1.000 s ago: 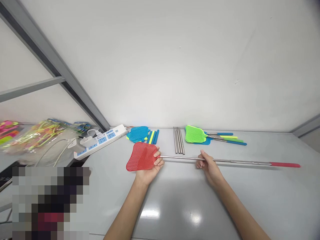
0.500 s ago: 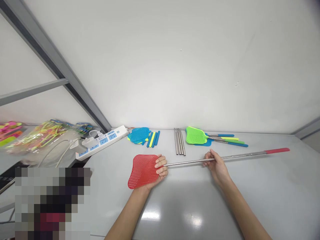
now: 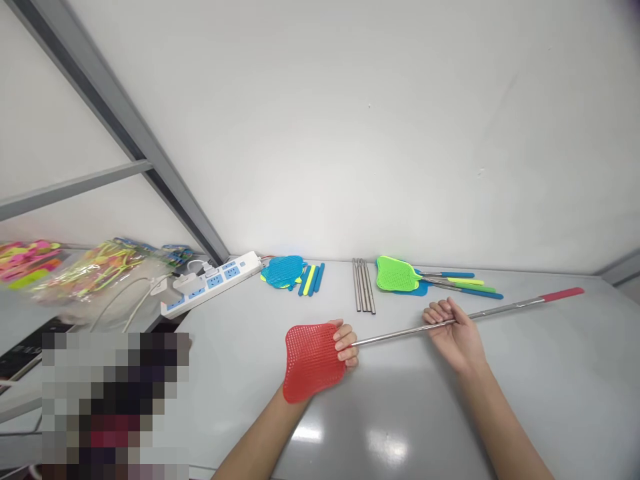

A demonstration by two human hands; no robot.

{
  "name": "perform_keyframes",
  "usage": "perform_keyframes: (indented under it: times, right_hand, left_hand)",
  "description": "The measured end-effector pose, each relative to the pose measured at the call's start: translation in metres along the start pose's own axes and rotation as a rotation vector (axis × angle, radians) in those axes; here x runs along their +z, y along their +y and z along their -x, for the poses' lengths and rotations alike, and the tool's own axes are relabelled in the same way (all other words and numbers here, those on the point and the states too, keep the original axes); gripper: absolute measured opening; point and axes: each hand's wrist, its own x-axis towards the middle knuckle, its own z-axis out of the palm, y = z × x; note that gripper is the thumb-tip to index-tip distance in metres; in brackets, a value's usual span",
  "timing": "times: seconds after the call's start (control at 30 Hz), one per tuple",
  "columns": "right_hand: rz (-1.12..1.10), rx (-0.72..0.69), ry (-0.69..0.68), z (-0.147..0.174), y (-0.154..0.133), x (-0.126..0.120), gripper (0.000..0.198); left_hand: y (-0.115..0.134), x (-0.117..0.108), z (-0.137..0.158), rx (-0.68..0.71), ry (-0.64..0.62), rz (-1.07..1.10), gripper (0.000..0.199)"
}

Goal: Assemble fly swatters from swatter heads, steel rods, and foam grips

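Observation:
A red fly swatter (image 3: 313, 363) with a long metal telescopic rod and a red grip lies across both hands, above the table. My left hand (image 3: 347, 345) is closed round its neck, fingers over the inner edge of the perforated head. Farther along, my right hand (image 3: 457, 335) has its palm turned up and its fingers loosely curled about the rod. The rod is drawn out and slopes up to the right, the grip at its far end. Behind it lie several bare metal rods (image 3: 364, 287) and a pile of finished swatters (image 3: 399, 275), a green one on top.
Blue and yellow swatter heads (image 3: 283, 271) are piled at the back, beside several blue and yellow grip sleeves (image 3: 311, 280). A white power strip (image 3: 213, 285) with plugs and cables lies left of them. Plastic bags of colourful items (image 3: 95, 273) sit beyond the grey metal frame (image 3: 130, 133).
The swatter's head and my left hand have moved right and nearer to me, so the rod slopes more. My right hand has shifted right, its palm turned further up.

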Motion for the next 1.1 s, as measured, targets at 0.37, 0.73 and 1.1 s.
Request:
perform_keyframes:
  times: [0.37,0.73,1.1]
  right_hand:
    - [-0.138,-0.123,-0.045,0.006,-0.022,-0.007,0.019]
    - [-0.01,-0.126,0.037,0.004,-0.02,-0.009,0.023]
    - [-0.072,-0.105,0.048,0.004,-0.019,-0.011,0.022]
  left_hand:
    - [-0.023,0.003,-0.006,-0.124,0.032,0.058,0.037]
    - [-0.024,-0.003,-0.001,-0.152,0.027,-0.002,0.03]
    - [-0.023,-0.004,-0.003,-0.159,0.009,0.041,0.027]
